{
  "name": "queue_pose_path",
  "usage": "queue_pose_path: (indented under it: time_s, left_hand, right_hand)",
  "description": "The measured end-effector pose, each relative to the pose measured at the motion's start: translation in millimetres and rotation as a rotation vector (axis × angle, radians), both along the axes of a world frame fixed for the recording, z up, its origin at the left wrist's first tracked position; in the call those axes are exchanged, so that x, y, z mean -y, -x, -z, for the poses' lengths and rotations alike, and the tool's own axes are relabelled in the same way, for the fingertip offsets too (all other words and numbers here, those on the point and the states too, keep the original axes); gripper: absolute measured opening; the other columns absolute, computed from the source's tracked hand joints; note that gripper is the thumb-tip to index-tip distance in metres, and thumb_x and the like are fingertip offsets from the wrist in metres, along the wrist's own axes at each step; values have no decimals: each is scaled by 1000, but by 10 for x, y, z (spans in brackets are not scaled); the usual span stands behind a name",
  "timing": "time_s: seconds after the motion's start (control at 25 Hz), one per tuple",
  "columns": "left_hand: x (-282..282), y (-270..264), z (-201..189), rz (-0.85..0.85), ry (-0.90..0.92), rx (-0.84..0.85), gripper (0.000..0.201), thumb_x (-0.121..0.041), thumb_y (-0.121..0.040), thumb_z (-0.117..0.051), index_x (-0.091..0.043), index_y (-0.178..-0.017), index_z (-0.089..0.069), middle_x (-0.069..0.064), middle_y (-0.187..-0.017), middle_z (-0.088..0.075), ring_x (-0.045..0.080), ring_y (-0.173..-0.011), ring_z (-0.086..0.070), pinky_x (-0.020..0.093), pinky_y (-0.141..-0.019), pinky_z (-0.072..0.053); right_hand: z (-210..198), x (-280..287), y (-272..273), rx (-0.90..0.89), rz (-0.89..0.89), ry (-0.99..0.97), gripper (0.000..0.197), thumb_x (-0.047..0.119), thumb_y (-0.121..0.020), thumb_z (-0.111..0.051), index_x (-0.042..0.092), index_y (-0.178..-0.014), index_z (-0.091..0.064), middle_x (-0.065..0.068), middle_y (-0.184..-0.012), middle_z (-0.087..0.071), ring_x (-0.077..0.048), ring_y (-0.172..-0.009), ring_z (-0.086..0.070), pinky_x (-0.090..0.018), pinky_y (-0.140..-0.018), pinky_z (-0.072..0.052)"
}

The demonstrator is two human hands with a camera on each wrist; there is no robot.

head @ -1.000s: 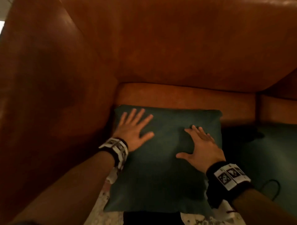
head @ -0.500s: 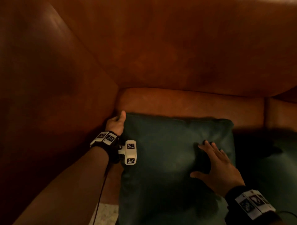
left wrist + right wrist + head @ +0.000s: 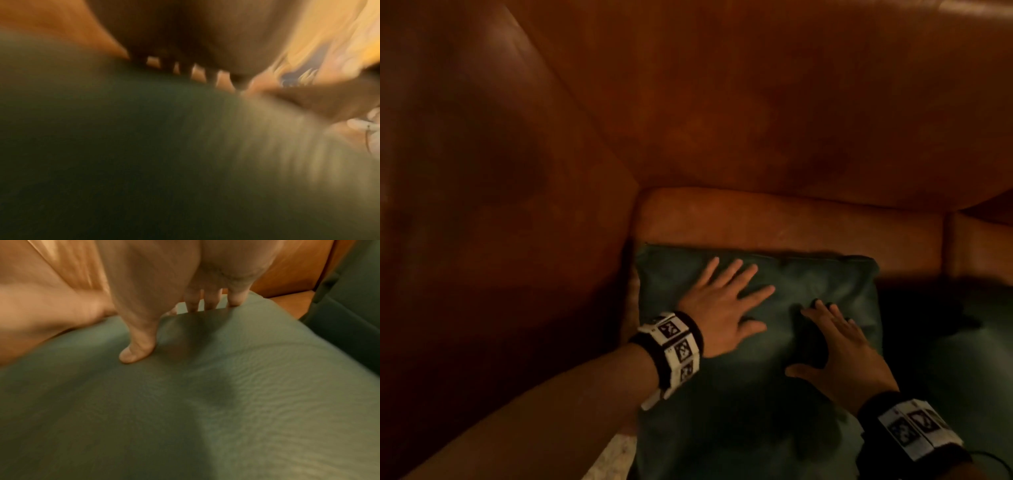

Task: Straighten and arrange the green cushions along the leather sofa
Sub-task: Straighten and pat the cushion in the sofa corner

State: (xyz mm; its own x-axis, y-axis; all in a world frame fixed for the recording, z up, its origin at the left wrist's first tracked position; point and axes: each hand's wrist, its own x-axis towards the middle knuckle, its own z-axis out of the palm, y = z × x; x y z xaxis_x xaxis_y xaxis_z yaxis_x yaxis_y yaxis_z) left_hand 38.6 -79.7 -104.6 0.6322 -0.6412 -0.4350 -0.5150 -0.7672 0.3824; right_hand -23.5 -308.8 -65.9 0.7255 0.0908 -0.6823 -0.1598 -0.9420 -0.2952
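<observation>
A dark green cushion [image 3: 756,394] lies flat on the seat in the left corner of the brown leather sofa [image 3: 756,113]. My left hand [image 3: 726,301] lies flat on its upper left part, fingers spread. My right hand [image 3: 839,342] presses on its right half with straight fingers. In the right wrist view the thumb and fingertips [image 3: 234,302] dent the green cushion [image 3: 205,402]. The left wrist view is blurred; it shows green cushion [image 3: 102,146] under my left hand's fingers [image 3: 197,73]. A second green cushion [image 3: 969,370] lies to the right.
The sofa's armrest [image 3: 500,222] rises close on the left and the backrest stands behind the cushion. A strip of bare leather seat [image 3: 791,222] shows beyond the cushion. Pale floor [image 3: 613,455] shows at the bottom edge.
My left hand came off the cushion's left edge by the armrest and now lies flat on top of it. The right hand stays pressed on the right half.
</observation>
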Motion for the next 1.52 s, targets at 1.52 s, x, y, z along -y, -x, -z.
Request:
queue_pose_path:
  time_s: [1.52]
  left_hand:
    - [-234,2310,39,-1453,-54,100,63,-58,-91,-21,-28,-145,-29,8,-152,-31,30,-141,-24,54,-116,-12]
  right_hand:
    - [41,-16,133,245,-218,-1,81,69,-81,-46,20,-143,-32,-11,-154,-28,-30,-143,-23,-46,-117,-22]
